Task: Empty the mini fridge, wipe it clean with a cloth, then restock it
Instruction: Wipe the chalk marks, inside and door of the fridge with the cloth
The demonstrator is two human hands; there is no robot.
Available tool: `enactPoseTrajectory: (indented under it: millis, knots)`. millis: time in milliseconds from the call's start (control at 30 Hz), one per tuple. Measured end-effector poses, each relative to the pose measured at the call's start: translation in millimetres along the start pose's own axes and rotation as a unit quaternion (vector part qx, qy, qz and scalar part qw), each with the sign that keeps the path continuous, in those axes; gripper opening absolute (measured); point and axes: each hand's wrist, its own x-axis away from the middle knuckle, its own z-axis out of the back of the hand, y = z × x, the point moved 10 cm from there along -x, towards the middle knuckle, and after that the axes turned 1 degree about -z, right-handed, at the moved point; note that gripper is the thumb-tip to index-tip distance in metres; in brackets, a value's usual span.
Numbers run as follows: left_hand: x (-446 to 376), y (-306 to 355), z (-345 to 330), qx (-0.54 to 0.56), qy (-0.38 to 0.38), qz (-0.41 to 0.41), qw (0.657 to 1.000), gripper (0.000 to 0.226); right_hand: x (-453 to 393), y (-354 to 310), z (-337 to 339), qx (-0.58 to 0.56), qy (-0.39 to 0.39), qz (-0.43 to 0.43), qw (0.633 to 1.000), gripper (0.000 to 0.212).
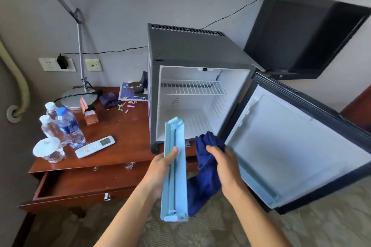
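While hands (pixel 160 164) hold, fridge (pixel 192 50) tops wooden desk (pixel 120 146) by wall (pixel 120 6)

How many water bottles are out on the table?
3, clustered at the table's left: a blue-capped bottle in front, two white-capped bottles behind it. None seem hidden.

The left hand (pixel 160 168) grips a pale blue door shelf (pixel 175 170) held lengthwise before the open mini fridge (pixel 192 50). The right hand (pixel 224 166) holds a dark blue cloth (pixel 204 178) beside it. Three water bottles (pixel 68 126) and a remote control (pixel 94 146) sit on the wooden desk (pixel 120 146).
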Motion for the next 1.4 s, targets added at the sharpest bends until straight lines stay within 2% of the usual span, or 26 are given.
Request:
enactPoseTrajectory:
  millis: [100,233,333,500,700,767,833,967,1067,1167,1300,1400]
  knots:
    - [4.3,-3.2,-20.0,0.013,-0.015,-0.003,1.0,0.035,3.4,14.8,-35.1,0.041,-0.04,-0.019,0.998,0.003]
    - [5.3,-0.7,-1.6,0.017,0.024,-0.003,1.0,0.033,16.9,44.3,-52.1,0.052,-0.019,-0.033,0.998,0.008]
    - [4.9,-4.2,17.8,-0.007,0.055,0.002,0.998,0.031,29.6,64.8,-59.4,0.042,-0.033,-0.047,0.997,0.012]
    - [0.9,-15.8,38.9,0.005,0.077,0.011,0.997,0.033,37.0,87.0,-75.1,0.121,-0.117,-0.092,0.981,0.027]
    - [-0.5,-4.8,52.0,-0.038,0.097,-0.024,0.994,0.05,24.8,74.7,-86.0,0.172,-0.076,-0.047,0.981,0.019]
    - [1.6,-7.4,65.7,-0.037,0.103,-0.027,0.994,0.048,16.6,70.1,-91.2,0.19,-0.066,-0.032,0.979,0.021]
    - [5.4,-12.6,88.0,-0.072,0.127,-0.041,0.988,0.04,6.4,66.0,-97.7,0.195,-0.061,-0.014,0.979,0.022]
    - [10.8,-20.0,110.2,-0.188,0.125,-0.095,0.97,0.045,-6.4,62.5,-119.4,0.237,-0.074,0.018,0.968,0.019]
    - [5.9,-15.2,124.2,-0.235,0.136,-0.114,0.956,0.039,-9.4,64.6,-135.6,0.26,-0.083,0.023,0.962,0.019]
    - [-5.5,-13.4,134.2,-0.241,0.127,-0.117,0.955,0.035,-17.4,69.0,-149.5,0.237,-0.106,0.026,0.965,0.019]
    - [-20.9,-14.7,147.2,-0.23,0.125,-0.124,0.957,0.033,-24.8,74.2,-154.1,0.144,-0.146,0.005,0.979,0.019]
    - [-27.1,-16.5,143.4,-0.233,0.08,-0.116,0.962,0.046,-34.1,84.1,-144.7,-0.027,-0.159,-0.081,0.984,0.035]
